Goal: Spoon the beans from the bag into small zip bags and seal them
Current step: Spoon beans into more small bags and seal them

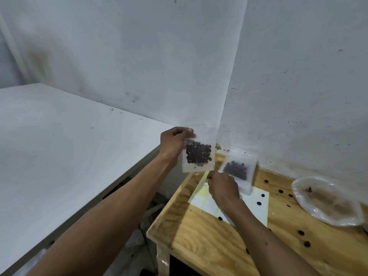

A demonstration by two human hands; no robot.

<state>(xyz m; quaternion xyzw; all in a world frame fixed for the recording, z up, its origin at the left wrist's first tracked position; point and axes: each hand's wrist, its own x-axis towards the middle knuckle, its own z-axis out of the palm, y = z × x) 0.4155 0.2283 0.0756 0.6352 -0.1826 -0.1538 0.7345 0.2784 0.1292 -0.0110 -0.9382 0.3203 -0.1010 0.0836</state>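
Wooden table (209, 242) against white wall (298, 76)

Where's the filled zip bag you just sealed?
Held up in the left hand, the zip bag hangs over the wooden table's far-left corner, by the wall.

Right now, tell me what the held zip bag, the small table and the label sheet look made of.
Zip bag: thin, frosted clear plastic, since the dark beans show through.
Small table: unpainted wood, likely pine or plywood, with visible grain and knots.
Label sheet: matte white paper, apparently sticker backing, yellowish where pieces are gone.
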